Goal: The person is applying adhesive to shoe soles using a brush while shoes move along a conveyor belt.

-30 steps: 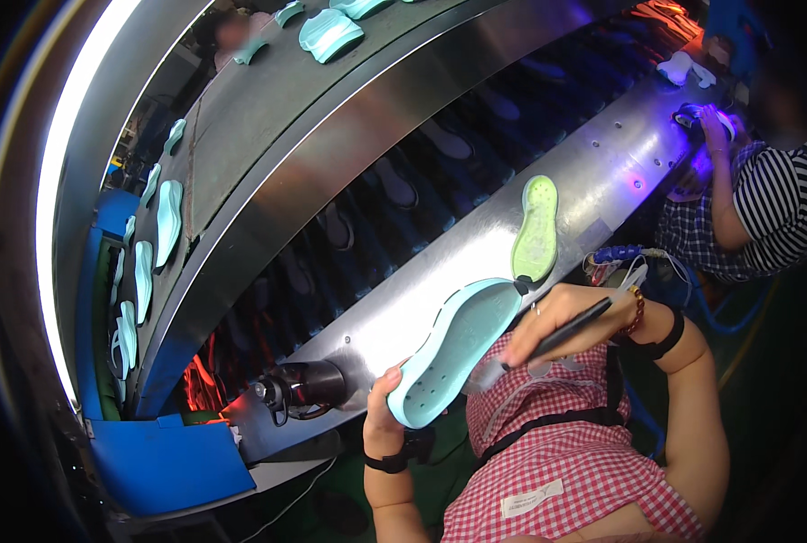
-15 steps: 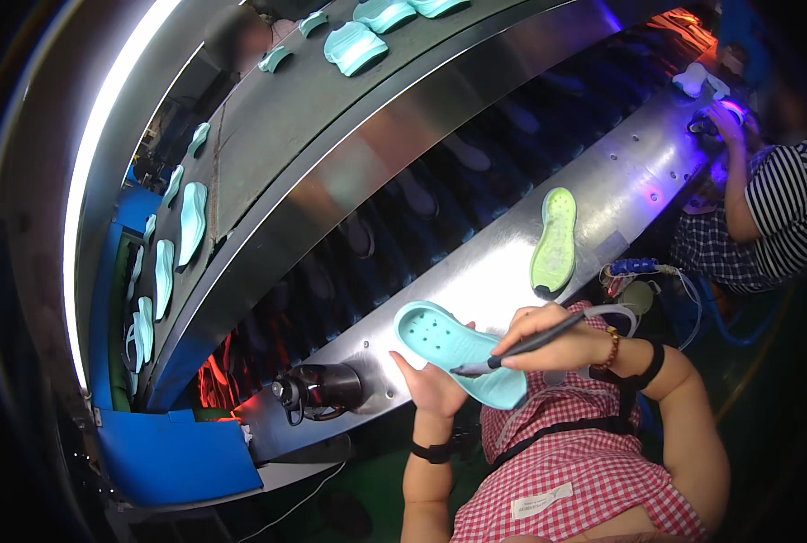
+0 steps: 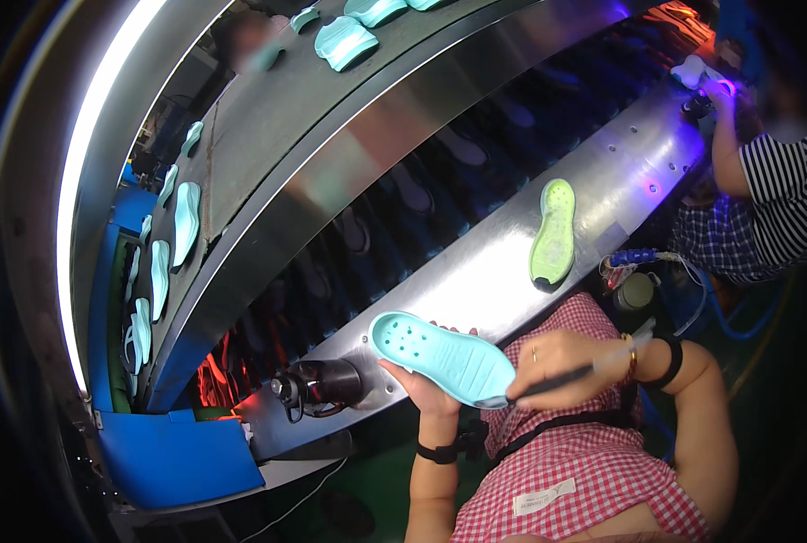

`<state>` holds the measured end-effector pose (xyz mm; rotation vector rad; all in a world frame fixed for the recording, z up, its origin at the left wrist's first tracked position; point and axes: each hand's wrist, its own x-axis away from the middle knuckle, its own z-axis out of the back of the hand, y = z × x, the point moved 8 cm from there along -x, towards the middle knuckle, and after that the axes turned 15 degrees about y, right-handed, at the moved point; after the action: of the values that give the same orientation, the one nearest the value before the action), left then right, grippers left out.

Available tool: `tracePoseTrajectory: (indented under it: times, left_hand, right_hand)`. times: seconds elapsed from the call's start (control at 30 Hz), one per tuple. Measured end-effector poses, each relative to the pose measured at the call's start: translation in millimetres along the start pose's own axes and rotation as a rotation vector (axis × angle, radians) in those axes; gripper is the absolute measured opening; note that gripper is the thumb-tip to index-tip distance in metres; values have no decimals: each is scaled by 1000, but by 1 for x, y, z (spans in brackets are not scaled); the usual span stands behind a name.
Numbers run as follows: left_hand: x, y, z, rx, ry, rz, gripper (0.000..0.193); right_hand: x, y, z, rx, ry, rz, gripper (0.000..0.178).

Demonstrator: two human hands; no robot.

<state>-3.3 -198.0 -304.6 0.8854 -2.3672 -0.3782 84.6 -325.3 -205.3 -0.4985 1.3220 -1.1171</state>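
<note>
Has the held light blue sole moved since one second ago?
Yes: against the dark bottle, the light blue sole has turned, its holed end now higher and closer in view.

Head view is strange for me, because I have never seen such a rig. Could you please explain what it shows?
There is no robot here: someone works bare-handed, and a wide camera on their head looks down, so straight edges bend. The left hand holds a turquoise sole; the right hand holds a black tool at the sole's right end. On the metal ledge are a green sole and a dark bottle. Beyond, more soles lie on a belt.
</note>
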Motion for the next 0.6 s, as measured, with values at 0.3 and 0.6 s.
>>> tracePoseTrajectory:
  times: [0.3, 0.6]
  left_hand:
    - [6, 27, -24, -52, -26, -311, 84]
    - [19, 45, -54, -132, -188, -447, 79]
  right_hand:
    - [-4, -5, -15, -220, -82, -106, 19]
    - [1, 29, 5, -402, 14, -264, 19]
